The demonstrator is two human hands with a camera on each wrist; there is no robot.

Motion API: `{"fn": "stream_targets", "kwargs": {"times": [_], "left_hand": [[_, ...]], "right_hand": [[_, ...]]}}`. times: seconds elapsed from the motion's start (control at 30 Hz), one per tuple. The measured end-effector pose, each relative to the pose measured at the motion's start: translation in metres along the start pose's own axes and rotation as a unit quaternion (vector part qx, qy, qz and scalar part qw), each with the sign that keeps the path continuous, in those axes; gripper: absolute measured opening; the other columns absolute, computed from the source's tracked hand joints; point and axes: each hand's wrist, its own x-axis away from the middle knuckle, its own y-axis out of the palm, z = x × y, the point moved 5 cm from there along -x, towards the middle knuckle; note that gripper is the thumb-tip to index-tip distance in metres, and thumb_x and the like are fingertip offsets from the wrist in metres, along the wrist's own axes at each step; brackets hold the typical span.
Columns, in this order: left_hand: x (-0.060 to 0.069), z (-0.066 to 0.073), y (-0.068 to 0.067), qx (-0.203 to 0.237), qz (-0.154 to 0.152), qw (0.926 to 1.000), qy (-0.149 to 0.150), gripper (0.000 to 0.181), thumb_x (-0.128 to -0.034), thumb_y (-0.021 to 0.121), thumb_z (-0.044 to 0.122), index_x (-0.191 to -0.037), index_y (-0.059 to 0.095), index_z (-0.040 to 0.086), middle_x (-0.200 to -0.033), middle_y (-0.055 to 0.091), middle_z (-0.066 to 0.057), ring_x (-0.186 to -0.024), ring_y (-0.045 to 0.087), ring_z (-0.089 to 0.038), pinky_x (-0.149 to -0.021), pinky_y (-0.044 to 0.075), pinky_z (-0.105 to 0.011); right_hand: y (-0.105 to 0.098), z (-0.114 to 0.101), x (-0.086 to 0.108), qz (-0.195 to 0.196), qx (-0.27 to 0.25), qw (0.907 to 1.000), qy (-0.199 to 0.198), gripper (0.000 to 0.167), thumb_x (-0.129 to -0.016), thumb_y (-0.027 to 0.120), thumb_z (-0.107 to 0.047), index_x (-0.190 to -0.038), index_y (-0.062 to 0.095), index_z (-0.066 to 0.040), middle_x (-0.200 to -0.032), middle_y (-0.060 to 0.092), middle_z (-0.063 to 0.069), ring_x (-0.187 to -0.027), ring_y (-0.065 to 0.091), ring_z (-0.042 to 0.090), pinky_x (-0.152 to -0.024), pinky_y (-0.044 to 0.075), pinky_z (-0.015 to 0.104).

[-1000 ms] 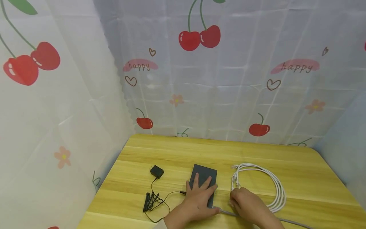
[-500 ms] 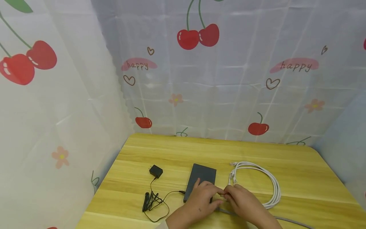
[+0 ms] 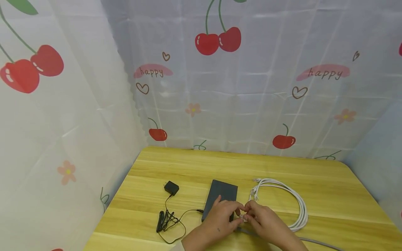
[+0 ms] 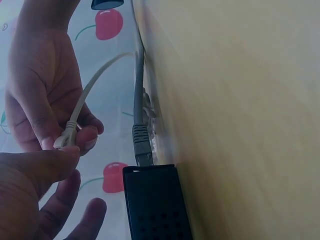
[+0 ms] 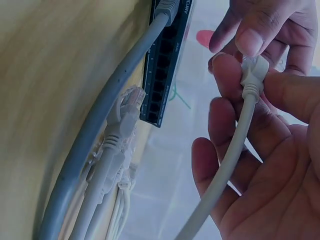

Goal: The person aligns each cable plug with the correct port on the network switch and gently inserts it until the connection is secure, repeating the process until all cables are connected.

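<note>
"What does the head view tell you?"

"The layout. A dark box lies flat near the middle of the table. A black adapter sits between it and the left edge, and a coil of white cables lies over towards the right edge. The left hand and right hand meet just beside the box's right side, and the white plug between them is only a small pale spot."

"And the wrist cameras?"

"The right wrist view gives the detail: the plug's clear tip, its white cable curving down past the right palm, and a row of ports along the box, all hidden from above. The left wrist view shows a gray plug seated in the box and round vent holes in the casing. The gray cable behind that plug runs towards the table's near right corner."

"How is each hand set?"

"The right thumb and forefinger pinch the white plug's body, the other fingers loosely bent. The left thumb and forefinger pinch its tip, the remaining fingers held apart."

"So where exactly is it?"

"At both sets of fingertips, raised above the table and apart from the ports."
</note>
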Motion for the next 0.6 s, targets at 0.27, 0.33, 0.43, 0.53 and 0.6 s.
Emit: {"fn": "stream_targets", "kwargs": {"times": [0.27,0.33,0.43,0.53,0.6], "left_hand": [[0.0005,-0.0013,-0.0012,-0.017,0.004,0.9998,0.014,0.01,-0.0924,0.07,0.033,-0.101,0.073,0.028,-0.096,0.066,0.024,-0.095,0.058,0.008,-0.105,0.037,-0.064],[0.0006,-0.0024,-0.0027,-0.018,0.012,0.9997,0.012,0.012,-0.0924,0.07,0.032,-0.102,0.072,0.025,-0.096,0.066,0.022,-0.095,0.059,0.007,-0.105,0.038,-0.062],[0.0008,-0.0042,-0.0045,-0.022,0.019,0.9996,0.006,0.012,-0.0929,0.07,0.031,-0.103,0.072,0.023,-0.095,0.065,0.021,-0.096,0.06,0.006,-0.104,0.04,-0.061],[0.0004,-0.0049,-0.0055,-0.026,0.025,0.9993,0.003,0.011,-0.0941,0.069,0.03,-0.103,0.07,0.023,-0.094,0.064,0.02,-0.094,0.06,0.006,-0.103,0.041,-0.06],[0.0004,-0.0045,-0.0059,-0.03,0.031,0.999,0.005,0.011,-0.0949,0.068,0.031,-0.102,0.07,0.023,-0.094,0.065,0.02,-0.094,0.06,0.006,-0.101,0.042,-0.06]], "right_hand": [[-0.0022,-0.0007,0.001,-0.007,0.008,0.9997,0.02,0.012,-0.1,0.061,-0.029,-0.11,0.063,-0.021,-0.102,0.072,-0.008,-0.09,0.068,0.005,-0.071,0.055,0.028],[-0.0034,-0.002,0.0021,0.002,0.032,0.9993,0.017,0.014,-0.098,0.064,-0.032,-0.111,0.065,-0.025,-0.104,0.069,-0.014,-0.092,0.066,0.005,-0.073,0.056,0.029],[-0.0049,-0.0052,0.0035,0.029,0.086,0.9959,0.0,0.02,-0.092,0.073,-0.03,-0.111,0.066,-0.028,-0.107,0.067,-0.016,-0.095,0.065,0.006,-0.075,0.055,0.03],[-0.0053,-0.0079,0.0034,0.074,0.14,0.9868,-0.032,0.026,-0.084,0.081,-0.023,-0.107,0.068,-0.027,-0.103,0.067,-0.016,-0.092,0.065,0.006,-0.073,0.054,0.028],[-0.0054,-0.0092,0.0031,0.109,0.167,0.9783,-0.056,0.029,-0.079,0.084,-0.02,-0.103,0.069,-0.026,-0.1,0.068,-0.017,-0.088,0.065,0.005,-0.07,0.054,0.026]]}}
